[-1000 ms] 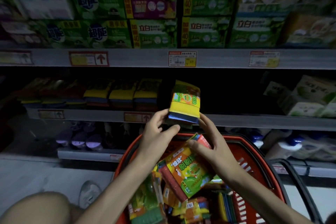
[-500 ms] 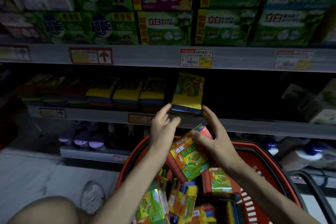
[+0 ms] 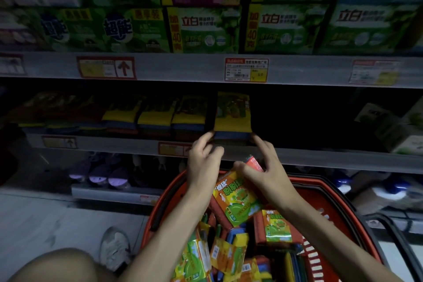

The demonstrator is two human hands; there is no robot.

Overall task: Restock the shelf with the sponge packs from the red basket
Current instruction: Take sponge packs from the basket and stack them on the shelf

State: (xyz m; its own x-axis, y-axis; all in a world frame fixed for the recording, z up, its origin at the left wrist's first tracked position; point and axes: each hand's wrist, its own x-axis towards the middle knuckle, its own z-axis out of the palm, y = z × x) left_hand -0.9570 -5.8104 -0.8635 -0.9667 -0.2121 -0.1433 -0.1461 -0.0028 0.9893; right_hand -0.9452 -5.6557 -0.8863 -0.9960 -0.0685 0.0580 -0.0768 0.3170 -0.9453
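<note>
The left hand (image 3: 203, 163) touches the lower left corner of the yellow-and-blue sponge pack (image 3: 232, 119) on the shelf (image 3: 320, 155). The right hand (image 3: 269, 175) touches its right corner while gripping an orange pack (image 3: 239, 199) over the red basket (image 3: 325, 188).

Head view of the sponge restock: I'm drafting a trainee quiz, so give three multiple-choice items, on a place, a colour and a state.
1. The sponge pack that the left hand touches sits: A on the top shelf; B on the middle shelf, at the row's right end; C on the floor.
2. Its top sponge layer is: A yellow; B white; C pink.
3. The right hand: A hangs empty; B pinches an orange-green pack over the red basket; C grips a bottle.
Answers: B, it ends the shelved row; A, yellow shows above blue; B, thumb and fingers clamp its top edge.
</note>
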